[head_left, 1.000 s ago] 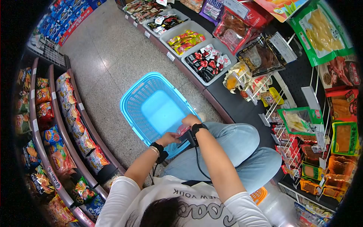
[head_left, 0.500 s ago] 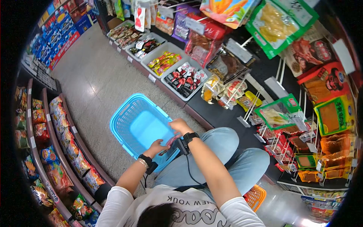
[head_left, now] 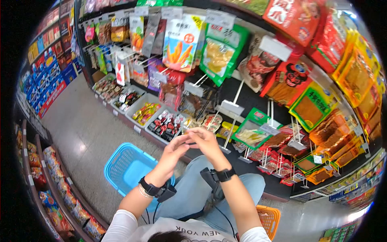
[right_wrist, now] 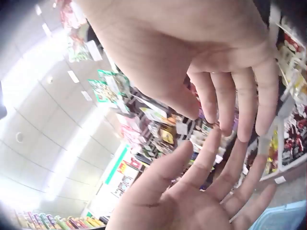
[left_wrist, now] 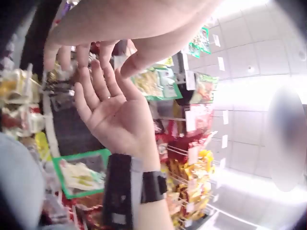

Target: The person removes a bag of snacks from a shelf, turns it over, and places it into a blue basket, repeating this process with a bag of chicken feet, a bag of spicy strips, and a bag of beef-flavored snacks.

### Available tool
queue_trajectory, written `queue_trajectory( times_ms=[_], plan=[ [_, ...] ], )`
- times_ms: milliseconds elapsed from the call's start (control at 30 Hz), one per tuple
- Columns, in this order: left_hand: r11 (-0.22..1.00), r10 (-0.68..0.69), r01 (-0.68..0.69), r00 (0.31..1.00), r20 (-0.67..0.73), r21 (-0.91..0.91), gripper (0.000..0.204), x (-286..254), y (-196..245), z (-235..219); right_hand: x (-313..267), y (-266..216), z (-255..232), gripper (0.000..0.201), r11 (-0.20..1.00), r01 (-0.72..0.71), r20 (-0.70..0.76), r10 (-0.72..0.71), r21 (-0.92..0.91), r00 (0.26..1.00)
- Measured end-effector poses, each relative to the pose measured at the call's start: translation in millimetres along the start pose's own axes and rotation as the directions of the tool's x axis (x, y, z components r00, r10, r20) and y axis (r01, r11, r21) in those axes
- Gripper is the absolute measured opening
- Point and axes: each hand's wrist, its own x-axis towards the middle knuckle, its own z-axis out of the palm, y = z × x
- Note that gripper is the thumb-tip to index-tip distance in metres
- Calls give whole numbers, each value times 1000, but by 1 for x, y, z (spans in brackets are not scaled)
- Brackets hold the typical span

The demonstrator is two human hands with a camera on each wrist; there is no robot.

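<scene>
Both hands are raised in front of the body with their fingertips close together. My left hand point(head_left: 173, 152) holds nothing, its fingers loosely bent. Opposite it, my right hand point(head_left: 208, 147) is also without anything in its grasp. In the left wrist view the palm of the right hand point(left_wrist: 117, 117) faces the camera with fingers spread. The right wrist view has the left hand point(right_wrist: 187, 201) below, its fingertips overlapping those of the right hand point(right_wrist: 225, 62). A blue plastic basket point(head_left: 135, 169) stands on the floor beyond the left forearm, partly hidden by it.
A rack of hanging snack bags, including a green-edged packet point(head_left: 253, 131), runs ahead and right. Grey bins point(head_left: 147, 113) of small wrapped snacks line its low ledge. Shelves of chip bags point(head_left: 64, 173) stand at left. An orange basket point(head_left: 274, 218) is beside the knees.
The hands have risen from over the blue basket toward the rack; the reddish packet earlier between them no longer shows there. The head view has turned up and to the right.
</scene>
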Motion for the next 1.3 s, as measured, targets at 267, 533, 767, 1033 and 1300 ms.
queue_trajectory(
  times_ms=[267,533,767,1033,1300],
  plan=[
    [944,328,-311,921,210,-111,35,35,88,121,-64,-162,-53,21,903,409,-222,-429,-131,876],
    [838,542,-538,798,265,-92,35,94,178,188,-60,-270,-100,28,838,545,-233,-533,-15,813],
    [632,717,-766,636,284,118,42,160,253,228,-27,-328,-138,27,746,643,-338,-568,174,750],
    [522,670,-662,708,221,538,56,228,264,244,4,-337,-150,79,822,555,-466,-444,128,765],
    [686,649,-659,746,149,309,44,244,259,256,9,-335,-161,59,869,489,-448,-408,76,795]
  ],
)
